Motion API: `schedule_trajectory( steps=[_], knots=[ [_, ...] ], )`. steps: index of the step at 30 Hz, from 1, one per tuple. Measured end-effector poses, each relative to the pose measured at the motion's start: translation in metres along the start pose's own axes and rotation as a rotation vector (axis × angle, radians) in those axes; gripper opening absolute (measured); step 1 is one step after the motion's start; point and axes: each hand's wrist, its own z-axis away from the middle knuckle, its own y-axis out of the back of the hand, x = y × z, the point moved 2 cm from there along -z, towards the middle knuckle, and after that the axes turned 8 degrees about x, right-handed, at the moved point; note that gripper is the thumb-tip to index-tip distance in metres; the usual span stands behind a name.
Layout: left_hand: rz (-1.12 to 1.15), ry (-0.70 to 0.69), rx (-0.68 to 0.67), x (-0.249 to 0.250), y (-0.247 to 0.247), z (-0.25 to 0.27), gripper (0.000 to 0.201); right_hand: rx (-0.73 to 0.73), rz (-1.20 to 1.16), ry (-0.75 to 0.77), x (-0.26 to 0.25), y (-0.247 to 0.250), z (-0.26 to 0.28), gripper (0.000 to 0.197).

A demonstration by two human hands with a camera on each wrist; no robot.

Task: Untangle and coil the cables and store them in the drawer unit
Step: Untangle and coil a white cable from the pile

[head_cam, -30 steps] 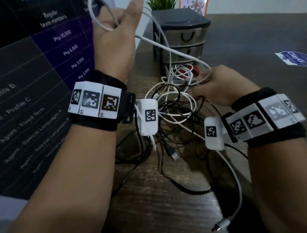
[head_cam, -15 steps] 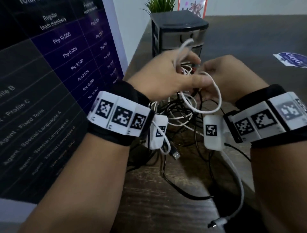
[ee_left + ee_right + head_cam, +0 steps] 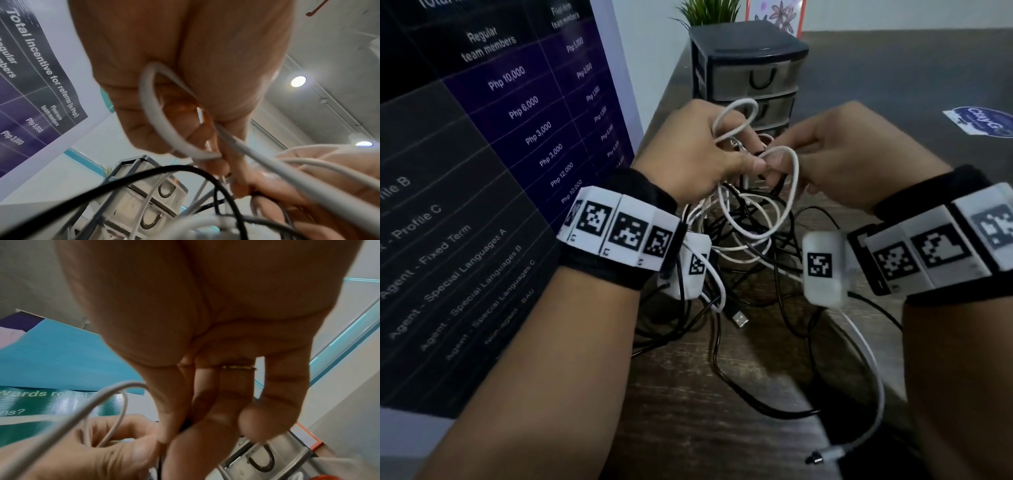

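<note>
A tangle of black and white cables lies on the wooden table in front of the dark drawer unit. My left hand is raised over the tangle and grips coiled loops of the white cable; the left wrist view shows that loop under its curled fingers. My right hand meets it fingertip to fingertip. In the right wrist view its thumb and fingers pinch a dark cable strand, and the white cable curves past the thumb. All the drawers look closed.
A large printed banner stands along the left. A USB plug and a white cable's free end lie near the table's front edge. A sticker is at the far right, and a plant behind the drawers.
My left hand came down from high on the left with the white cable and joined the right hand. The right hand lifted off the tangle to meet it.
</note>
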Motion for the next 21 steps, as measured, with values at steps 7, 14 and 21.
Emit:
schedule_trajectory(
  steps=[7, 14, 21],
  knots=[
    [0.066, -0.131, -0.034, 0.005, 0.005, 0.003, 0.032, 0.103, -0.007, -0.03, 0.001, 0.002, 0.001, 0.035],
    [0.238, -0.169, 0.136, 0.004, 0.003, 0.001, 0.017, 0.052, -0.035, -0.057, 0.005, -0.001, -0.002, 0.033],
    [0.449, -0.172, 0.468, 0.009, 0.021, -0.001, 0.015, -0.05, 0.158, -0.24, 0.023, -0.008, -0.002, 0.031]
  ],
)
